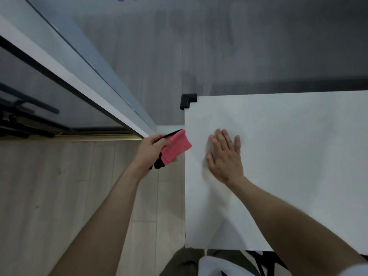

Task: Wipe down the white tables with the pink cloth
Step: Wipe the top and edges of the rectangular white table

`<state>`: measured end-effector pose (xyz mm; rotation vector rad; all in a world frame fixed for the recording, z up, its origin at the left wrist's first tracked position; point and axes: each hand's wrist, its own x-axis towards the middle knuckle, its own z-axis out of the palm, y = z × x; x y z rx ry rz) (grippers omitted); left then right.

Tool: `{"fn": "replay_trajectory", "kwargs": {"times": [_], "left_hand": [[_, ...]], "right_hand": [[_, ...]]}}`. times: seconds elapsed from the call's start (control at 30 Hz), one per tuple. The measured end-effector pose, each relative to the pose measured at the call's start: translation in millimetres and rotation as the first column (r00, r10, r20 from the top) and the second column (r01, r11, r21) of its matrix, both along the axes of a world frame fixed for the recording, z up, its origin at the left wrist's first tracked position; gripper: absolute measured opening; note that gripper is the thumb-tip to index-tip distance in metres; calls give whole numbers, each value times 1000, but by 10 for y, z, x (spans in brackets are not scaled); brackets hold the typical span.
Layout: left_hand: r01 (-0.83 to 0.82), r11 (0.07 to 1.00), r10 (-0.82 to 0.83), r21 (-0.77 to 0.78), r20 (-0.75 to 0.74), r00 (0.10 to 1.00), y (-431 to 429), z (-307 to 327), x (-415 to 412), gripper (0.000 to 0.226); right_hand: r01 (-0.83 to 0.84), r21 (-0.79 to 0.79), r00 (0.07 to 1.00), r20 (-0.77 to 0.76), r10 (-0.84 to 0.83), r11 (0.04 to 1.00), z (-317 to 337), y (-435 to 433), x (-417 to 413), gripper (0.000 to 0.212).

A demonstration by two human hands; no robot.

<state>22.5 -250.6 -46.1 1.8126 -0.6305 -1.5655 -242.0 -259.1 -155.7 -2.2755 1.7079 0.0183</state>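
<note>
The folded pink cloth with black trim is at the left edge of the flat white tabletop, about midway along that edge. Most of it hangs out over the pale wood-plank floor, and only its far end crosses onto the white surface. Whether that end touches the tabletop cannot be told. The left hand grips the cloth just off the edge, its fingers curled and clamped around the fabric, with a black part of the cloth hanging below the palm. The right hand lies palm down on the tabletop near the left edge, just beside the cloth. Its fingers are straight and slightly apart, pointing to the far edge. A black L-shaped rubber corner guard caps the far left corner.
</note>
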Motion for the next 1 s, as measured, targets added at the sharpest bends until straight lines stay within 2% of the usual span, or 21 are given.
{"fn": "replay_trajectory", "kwargs": {"times": [0.07, 0.13, 0.2, 0.27, 0.3, 0.37, 0.43, 0.47, 0.53, 0.57, 0.63, 0.67, 0.73, 0.77, 0.8, 0.83, 0.93, 1.0], "left_hand": [[158, 987, -154, -29, 99, 983, -96, 189, -27, 16], [340, 940, -330, -16, 204, 922, -226, 333, -93, 17], [496, 868, -484, 33, 284, 828, -356, 447, -213, 20], [599, 799, -578, 48, 333, 745, -495, 513, -354, 23], [619, 785, -591, 27, 330, 736, -557, 529, -426, 23], [577, 816, -550, -33, 260, 794, -650, 516, -543, 29], [525, 850, -508, -47, 196, 839, -682, 388, -672, 36], [554, 831, -527, -49, 248, 813, -666, 292, -754, 32], [674, 738, -589, -31, 457, 667, -622, 31, -917, 32], [708, 706, -581, -31, 546, 604, -617, -85, -978, 42], [723, 691, -564, -1, 626, 539, -671, -261, -1010, 69], [766, 638, -611, 75, 655, 445, -704, -340, -979, 89], [842, 431, -761, 326, 633, 144, -726, -500, -893, 137], [848, 334, -813, 411, 581, 38, -708, -563, -873, 156], [850, 273, -846, 450, 533, -11, -687, -619, -868, 168], [855, 257, -864, 451, 503, -5, -667, -672, -875, 174], [854, 299, -882, 425, 464, 78, -677, -789, -884, 180], [855, 296, -893, 425, 442, 90, -699, -835, -864, 181]], "right_hand": [[62, 158, 986, 145, -85, 986, 288, -128, 69, 65], [117, 320, 882, 401, -247, 940, 653, -264, 60, 61], [60, 299, 808, 546, -223, 952, 961, -359, 16, 67], [-38, 284, 826, 549, -130, 958, 1189, -431, 3, 77], [-82, 316, 836, 538, -107, 945, 1267, -460, 7, 80], [-118, 380, 843, 527, -110, 917, 1306, -532, 5, 74], [-93, 410, 858, 496, -136, 907, 1289, -622, -52, 60], [-77, 419, 867, 476, -147, 905, 1258, -662, -103, 49], [-5, 436, 904, 387, -182, 900, 1195, -740, -231, 17], [54, 427, 922, 326, -209, 902, 1170, -792, -311, 9], [185, 370, 940, 202, -273, 910, 1135, -933, -491, 21], [239, 321, 940, 161, -301, 917, 1138, -1032, -584, 19], [300, 208, 935, 127, -330, 931, 1154, -1278, -732, 13], [315, 144, 934, 132, -333, 938, 1158, -1421, -763, 12], [313, 82, 936, 144, -322, 946, 1162, -1567, -749, 13], [281, 20, 947, 158, -280, 960, 1160, -1702, -694, 15], [60, -181, 989, 145, -33, 982, 1027, -1944, -428, 30], [-76, -227, 992, 85, 98, 971, 827, -1930, -296, 40]]}}
